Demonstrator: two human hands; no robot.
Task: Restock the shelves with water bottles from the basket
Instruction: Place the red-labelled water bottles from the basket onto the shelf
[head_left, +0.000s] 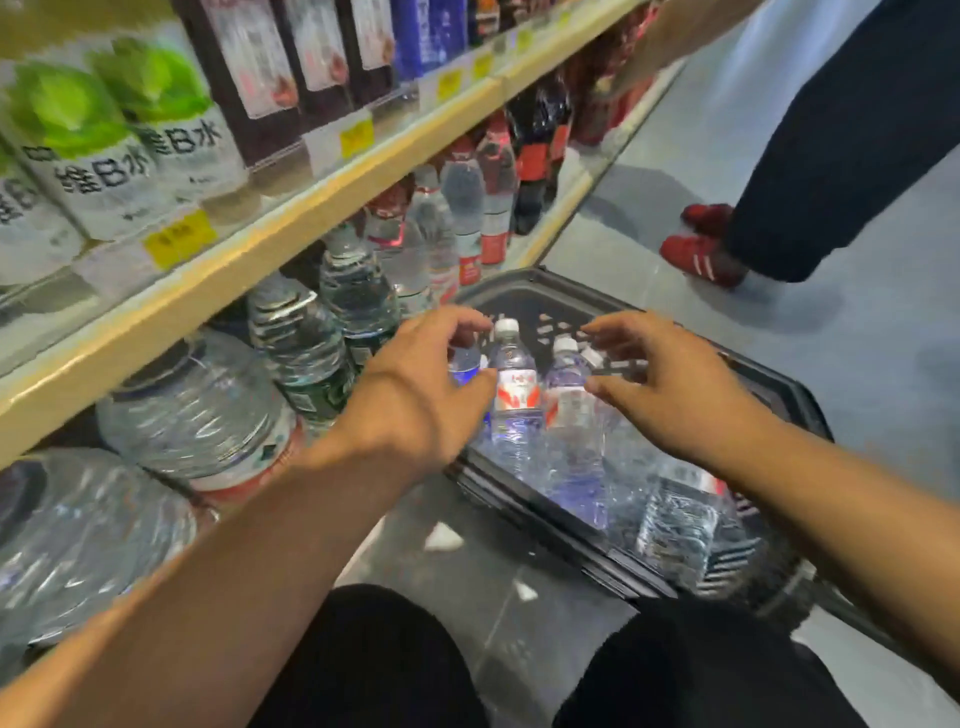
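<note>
I crouch with the black slatted plastic basket (524, 291) on the floor right against the bottom of the shelving, so that each bottle has only a short way to go from basket to shelf. Both my hands hang over it. My left hand (431, 379) is curved, fingers and thumb apart, just beside the clear plastic water bottle with a white cap and a red-and-white label (511, 395), which stands upright at the far left of the basket. A blue-labelled bottle (465, 364) shows in the gap between that hand's fingers and thumb; I cannot tell whether I touch it. My right hand (670, 384) is spread wide, fingers apart and holding nothing, just right of a second white-capped clear bottle (569, 384). I judge that I am shaping each hand to take one bottle by the shoulder, two per trip.

The basket holds several more clear bottles: a few upright at the far end, others lying on their sides nearer me, one crumpled-looking bottle (675, 519) at the near right corner. Under the cream-edged shelf (311, 208) stand large clear water jugs (197, 410) and, further along, slim red-labelled water bottles (467, 218). A person in dark trousers and red shoes (696, 249) stands beyond the basket.
</note>
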